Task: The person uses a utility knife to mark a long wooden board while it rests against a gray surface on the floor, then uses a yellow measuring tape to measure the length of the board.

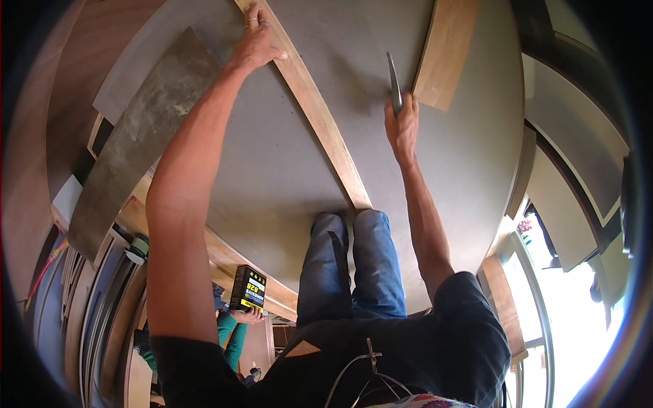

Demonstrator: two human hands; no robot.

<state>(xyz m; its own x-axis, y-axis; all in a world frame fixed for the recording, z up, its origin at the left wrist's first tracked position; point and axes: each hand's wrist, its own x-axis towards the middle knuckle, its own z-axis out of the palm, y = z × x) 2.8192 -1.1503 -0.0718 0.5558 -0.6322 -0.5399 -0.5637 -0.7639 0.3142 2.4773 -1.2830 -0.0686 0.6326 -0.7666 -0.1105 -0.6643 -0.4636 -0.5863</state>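
Note:
My left hand (255, 42) presses flat on a long, narrow wooden strip (320, 115) that lies diagonally across a large grey sheet (272, 170). The strip runs from the top of the picture down to my knees. My right hand (401, 126) is closed around a slim grey blade-like tool (394, 83), tip pointing away from me, just right of the strip. The tool sits close to the lower corner of a shorter wooden board (445, 51) lying on the same sheet. My legs in blue jeans (350, 265) kneel at the sheet's near edge.
A dark rough panel (136, 143) overlaps the sheet at left, with stacked boards (102, 319) beyond it. Another person in a green sleeve holds a black and yellow box (247, 289) at lower left. Bright windows (564, 299) and grey panels (578, 122) line the right side.

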